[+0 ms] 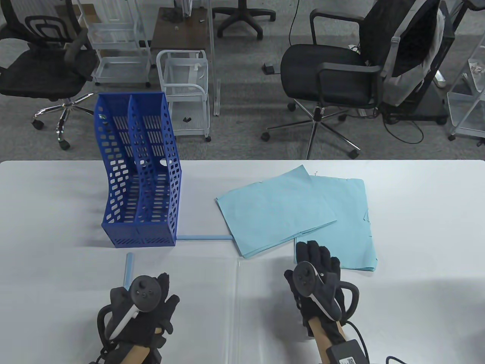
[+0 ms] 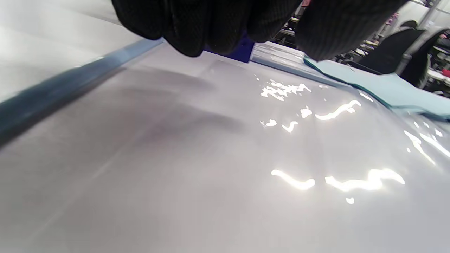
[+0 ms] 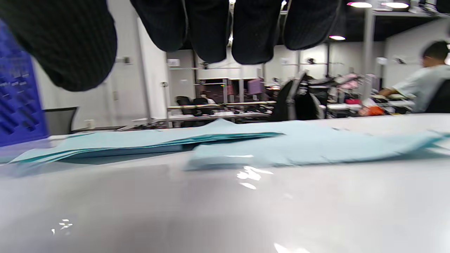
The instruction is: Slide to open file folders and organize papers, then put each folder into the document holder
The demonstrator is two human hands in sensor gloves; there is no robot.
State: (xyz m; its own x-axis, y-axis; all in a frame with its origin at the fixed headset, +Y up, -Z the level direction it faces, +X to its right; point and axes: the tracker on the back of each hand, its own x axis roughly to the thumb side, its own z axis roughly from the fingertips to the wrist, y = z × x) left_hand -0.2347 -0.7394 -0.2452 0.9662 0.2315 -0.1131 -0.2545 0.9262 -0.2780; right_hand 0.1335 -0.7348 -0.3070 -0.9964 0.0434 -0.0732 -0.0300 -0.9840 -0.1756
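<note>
A blue two-slot document holder stands empty at the left of the table. Two overlapping stacks of light-blue papers lie at the centre right. Clear file folders lie flat along the front. One blue slide bar runs between the holder and the papers, another points toward my left hand. My left hand hovers low over a clear folder, fingers loosely curled and holding nothing. My right hand is flat, fingertips at the near edge of the papers.
The table's far edge runs behind the holder and papers. Beyond it are office chairs and white carts on the floor. A person sits at a distant desk in the right wrist view.
</note>
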